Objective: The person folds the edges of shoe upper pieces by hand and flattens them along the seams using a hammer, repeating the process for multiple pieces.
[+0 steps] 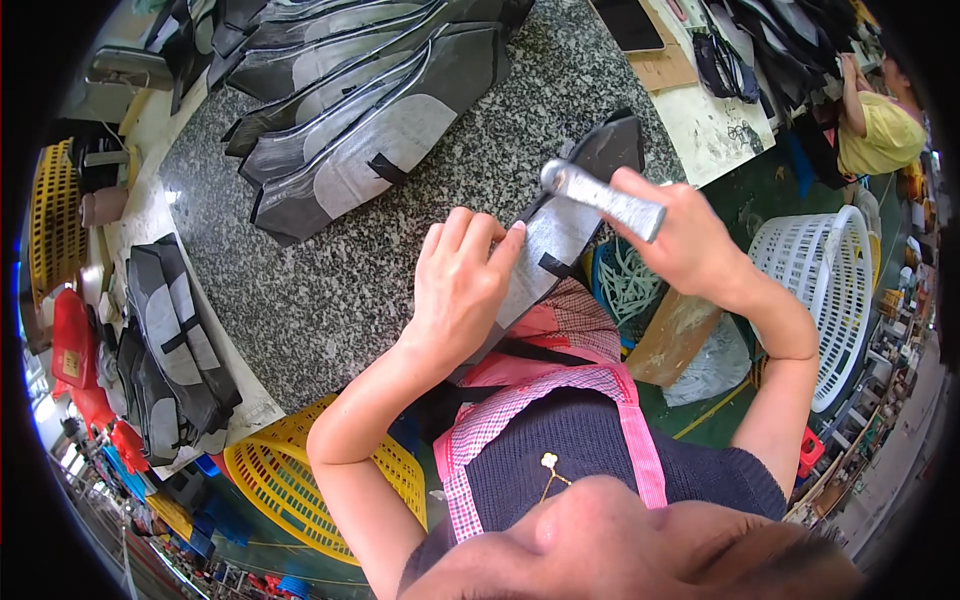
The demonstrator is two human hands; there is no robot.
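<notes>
The grey and black fabric piece [560,235] lies flat on the speckled stone table [330,290], its near end under the left hand [462,290] and its far dark end reaching past the right hand [685,240]. The left hand rests on it with fingers spread and pressed down, pinning the near end. The right hand is closed around the handle of a metal hammer [600,195], whose head hangs just above the piece's far half.

The piece looks thin, light and floppy, a cut panel with a black strap across it, so it would likely slide or buckle unless held flat; a broad palm on the pale middle, clear of the hammer, seems the safest hold. The hammer looks solid and heavy for its size.

Beyond the left hand, further up the table, lies a fanned stack of panels [360,110] of the same kind, and out past the left forearm another pile [170,340]. Below the left elbow stands a yellow basket [285,470]; beyond the right forearm stands a white basket [825,290]
</notes>
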